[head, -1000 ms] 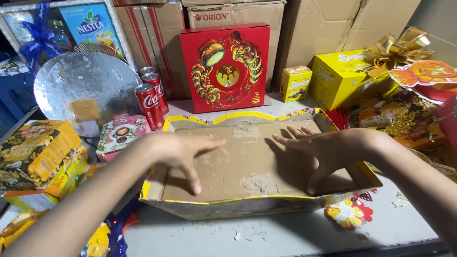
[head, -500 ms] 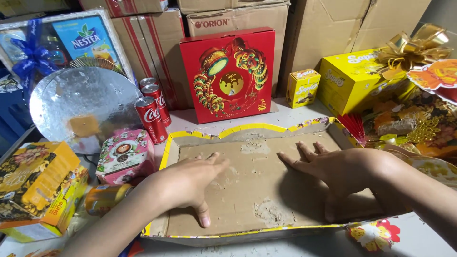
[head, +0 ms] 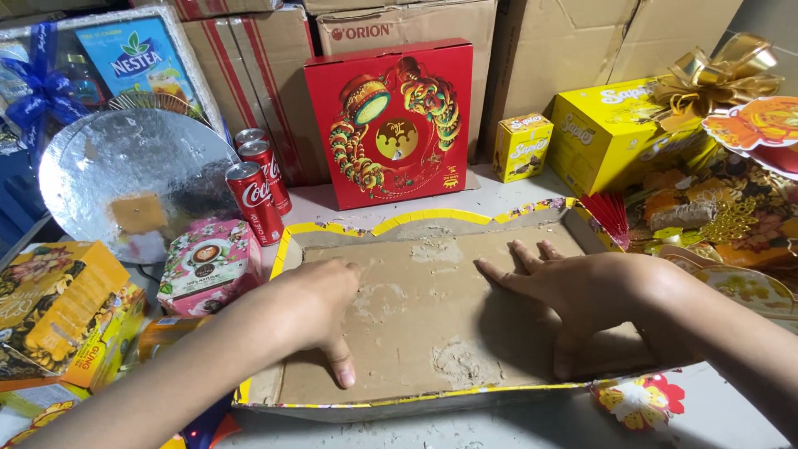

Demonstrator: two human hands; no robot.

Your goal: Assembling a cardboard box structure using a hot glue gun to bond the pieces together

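Right now the shallow cardboard tray (head: 432,333) with the yellow scalloped rim lies on the table in front of me, its brown floor bare and scuffed, nothing placed inside. My right hand (head: 582,291) rests flat on that floor, fingers spread, gripping nothing. My left hand (head: 320,308) presses down beside it, thumb out, other fingers curled under, also grasping nothing. By my judgement the tray is seated and filling has not begun: the red gift box (head: 389,120), yellow box (head: 619,133), pink tin (head: 208,262) and soda cans (head: 258,187) wait outside.
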